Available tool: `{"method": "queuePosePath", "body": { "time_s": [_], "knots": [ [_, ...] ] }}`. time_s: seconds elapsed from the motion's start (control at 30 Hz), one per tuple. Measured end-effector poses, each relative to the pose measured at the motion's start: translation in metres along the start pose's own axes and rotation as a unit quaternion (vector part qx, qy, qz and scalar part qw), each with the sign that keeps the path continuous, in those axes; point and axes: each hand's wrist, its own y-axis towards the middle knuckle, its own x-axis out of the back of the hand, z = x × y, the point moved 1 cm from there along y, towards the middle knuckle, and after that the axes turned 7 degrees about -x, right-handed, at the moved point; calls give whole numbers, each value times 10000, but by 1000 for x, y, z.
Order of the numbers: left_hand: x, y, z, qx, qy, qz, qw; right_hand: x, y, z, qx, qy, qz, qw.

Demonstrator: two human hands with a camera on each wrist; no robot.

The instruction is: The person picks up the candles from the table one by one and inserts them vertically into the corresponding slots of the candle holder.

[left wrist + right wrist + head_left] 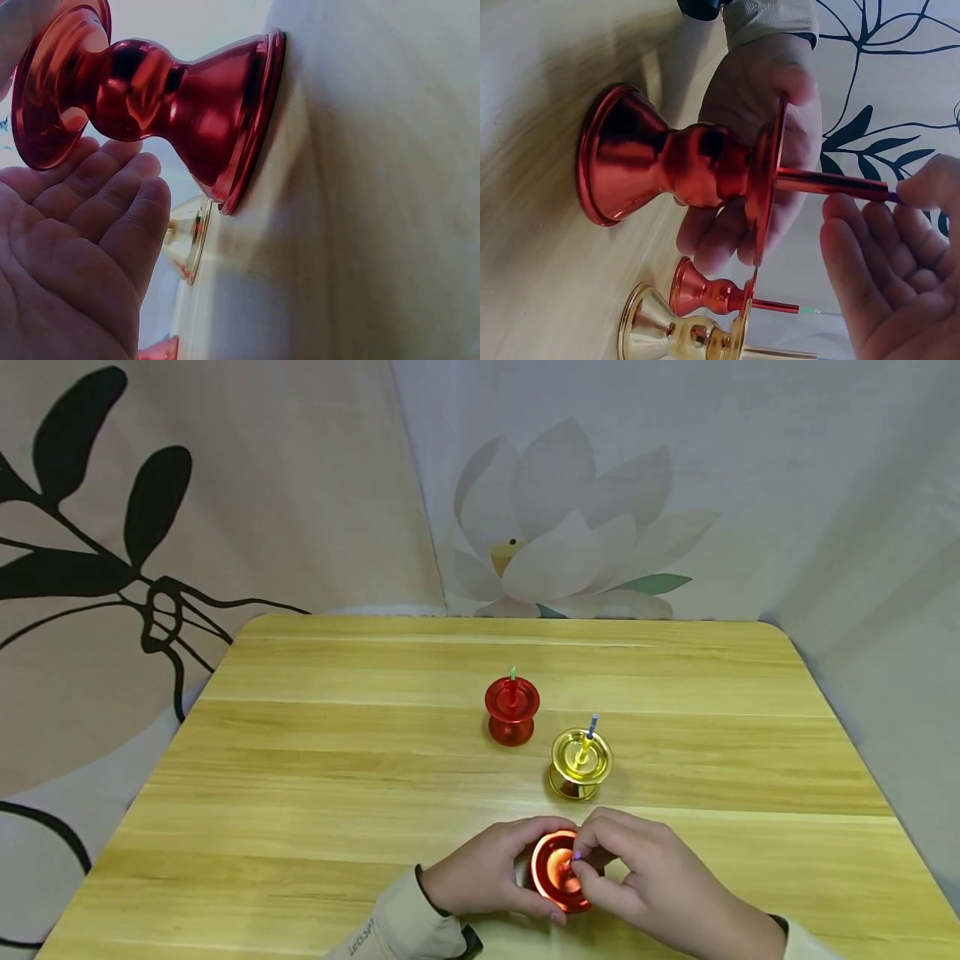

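Observation:
Near the front of the table stands a shiny red candle holder (543, 887) with a wide dish and a flared base. My left hand (491, 867) holds it by the dish, thumb on the near side and fingers round the far side. From the dish rises a thin red tube (829, 183), visible in the right wrist view. At the tube's tip, my right hand (660, 881) pinches a small purple candle (895, 198) between thumb and forefinger. Only a little purple shows, so how deep it sits is hidden.
Beyond the hands, a gold candle holder (573, 787) carries a blue candle (592, 727). Farther back and left is another red holder (512, 728) with a green candle (513, 673). All stand on a wooden table (337, 777), with patterned curtains (300, 485) behind.

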Motion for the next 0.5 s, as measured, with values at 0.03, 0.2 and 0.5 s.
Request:
{"method": "queuePosePath", "body": {
  "time_s": [0.03,0.2,0.5],
  "knots": [
    [0,0,0,-12,21,-5,10000,0,0,0,-17,5,12,10000],
    [1,0,0,-18,35,-19,10000,0,2,-1,-86,73,42,9999],
    [10,-10,-6,499,960,-58,9941,9,-10,-7,-325,-192,-30,9993]
  ]
}}
